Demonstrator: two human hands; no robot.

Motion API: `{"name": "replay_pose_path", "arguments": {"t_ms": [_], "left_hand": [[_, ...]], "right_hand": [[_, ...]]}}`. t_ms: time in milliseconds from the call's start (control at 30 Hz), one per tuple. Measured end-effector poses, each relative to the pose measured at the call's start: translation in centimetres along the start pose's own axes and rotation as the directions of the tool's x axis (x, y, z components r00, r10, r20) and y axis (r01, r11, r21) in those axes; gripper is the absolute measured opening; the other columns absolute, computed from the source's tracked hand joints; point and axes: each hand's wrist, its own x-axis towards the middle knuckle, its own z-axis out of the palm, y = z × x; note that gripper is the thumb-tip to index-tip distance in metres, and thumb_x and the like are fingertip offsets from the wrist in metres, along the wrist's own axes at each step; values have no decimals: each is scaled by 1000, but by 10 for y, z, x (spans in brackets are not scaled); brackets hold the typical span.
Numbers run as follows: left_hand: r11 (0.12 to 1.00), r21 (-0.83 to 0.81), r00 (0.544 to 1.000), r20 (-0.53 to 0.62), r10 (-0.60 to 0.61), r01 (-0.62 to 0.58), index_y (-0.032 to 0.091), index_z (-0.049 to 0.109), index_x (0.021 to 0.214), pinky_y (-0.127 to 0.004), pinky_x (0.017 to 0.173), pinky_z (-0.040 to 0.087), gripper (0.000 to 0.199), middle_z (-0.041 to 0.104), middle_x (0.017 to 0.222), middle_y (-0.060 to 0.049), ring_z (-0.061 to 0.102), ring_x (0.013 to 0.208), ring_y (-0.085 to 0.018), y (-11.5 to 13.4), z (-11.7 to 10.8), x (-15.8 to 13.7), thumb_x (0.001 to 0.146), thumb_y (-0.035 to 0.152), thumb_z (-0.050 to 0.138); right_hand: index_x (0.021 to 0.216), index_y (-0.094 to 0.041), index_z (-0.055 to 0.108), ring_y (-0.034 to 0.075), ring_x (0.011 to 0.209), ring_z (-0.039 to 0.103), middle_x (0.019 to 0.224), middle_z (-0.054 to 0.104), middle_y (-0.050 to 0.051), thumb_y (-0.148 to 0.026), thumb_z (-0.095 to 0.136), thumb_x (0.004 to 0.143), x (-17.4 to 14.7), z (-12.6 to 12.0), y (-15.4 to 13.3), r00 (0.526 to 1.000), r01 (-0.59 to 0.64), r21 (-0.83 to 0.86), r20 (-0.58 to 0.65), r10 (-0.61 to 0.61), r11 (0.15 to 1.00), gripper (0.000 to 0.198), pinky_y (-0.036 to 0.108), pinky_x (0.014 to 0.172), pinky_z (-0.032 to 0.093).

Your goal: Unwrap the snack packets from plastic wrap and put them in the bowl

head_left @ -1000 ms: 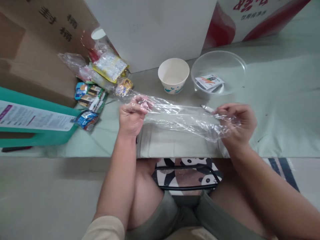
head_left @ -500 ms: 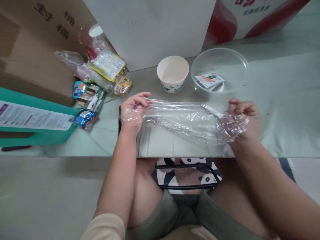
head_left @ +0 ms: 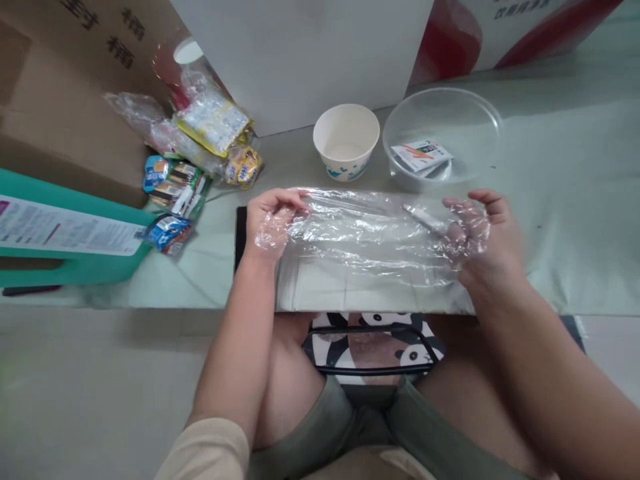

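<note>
A sheet of clear, crinkled plastic film (head_left: 370,227) is stretched between my two hands, above the table's near edge. My left hand (head_left: 275,217) pinches its left end, and some film drapes over the back of that hand. At the other end my right hand (head_left: 483,227) has its fingers curled into the film, which bunches over them. A narrow white strip (head_left: 425,219) shows near my right fingers; I cannot tell whether it lies under or in the film. Just beyond the film stand a white paper bowl (head_left: 347,140) and a clear plastic bowl (head_left: 493,133) with small printed packets (head_left: 423,157) inside.
Several wrapped snacks (head_left: 173,183) and crumpled bags (head_left: 215,127) lie at the left against a cardboard box (head_left: 65,100). A green holder (head_left: 125,270) with a label stands nearer. A white box panel (head_left: 310,60) and a red-and-white box (head_left: 450,40) are at the back.
The film is spread wider from front to back and lies flatter between my hands. My right fingers have shifted slightly within it. The whole view has tilted a little.
</note>
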Motion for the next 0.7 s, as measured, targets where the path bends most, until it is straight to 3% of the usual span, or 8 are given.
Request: {"name": "replay_pose_path", "arguments": {"t_ms": [133, 233, 333, 400, 500, 567, 700], "left_hand": [[994, -64, 996, 9, -85, 86, 19, 71, 65, -23, 67, 56, 14, 76, 83, -3, 68, 67, -10, 6, -5, 0, 65, 20, 85], [985, -110, 991, -12, -136, 133, 20, 71, 73, -24, 62, 56, 19, 76, 90, -1, 68, 64, -10, 12, -5, 0, 63, 19, 87], [975, -142, 984, -32, -176, 170, 27, 71, 94, -25, 60, 57, 38, 75, 90, 3, 72, 67, -12, 14, -6, 0, 63, 15, 89], [966, -144, 973, -57, -222, 212, 28, 71, 100, -24, 63, 58, 44, 76, 86, 3, 73, 69, -13, 12, -8, 2, 63, 14, 90], [956, -70, 954, -74, -289, 284, 20, 72, 84, -23, 66, 59, 26, 75, 77, -1, 73, 69, -12, 7, -12, 3, 66, 20, 90], [946, -20, 944, -61, -324, 323, 18, 70, 79, -23, 64, 59, 21, 75, 74, -2, 73, 67, -13, 6, -14, 3, 70, 24, 88], [920, -17, 920, -18, -391, 391, 24, 65, 89, -22, 52, 57, 24, 73, 66, 1, 73, 58, -16, 11, -14, 0, 76, 31, 84]], "right_hand": [[97, -23, 56, 6, 32, 41, 62, 67, -4, -20, 71, 76, -5, -3, 2, 968, 245, -202, 106, -228, 948, 26, 20, 31, 26], [100, -23, 58, 9, 32, 44, 57, 66, -5, -21, 69, 80, -7, -6, 6, 961, 232, -264, 208, -180, 936, 22, 21, 32, 31], [94, -22, 63, 11, 36, 47, 53, 60, -4, -24, 72, 80, -8, -7, 10, 961, 224, -281, 221, -165, 933, 18, 22, 34, 33], [86, -20, 64, 10, 39, 48, 52, 56, -4, -22, 75, 77, -9, -6, 10, 942, 309, -239, 206, -263, 921, 15, 21, 35, 33], [82, -20, 63, 9, 38, 46, 50, 53, -5, -24, 77, 73, -10, -4, 8, 915, 378, -106, 191, -355, 920, 17, 21, 36, 34], [82, -22, 61, 10, 39, 46, 51, 55, -5, -25, 79, 67, -9, -3, 6, 921, 354, -15, 182, -346, 935, 24, 20, 35, 33], [73, -23, 52, 8, 37, 42, 56, 58, -4, -21, 75, 56, -2, -3, 5, 931, 297, 113, 186, -314, 948, 29, 19, 32, 27]]}}
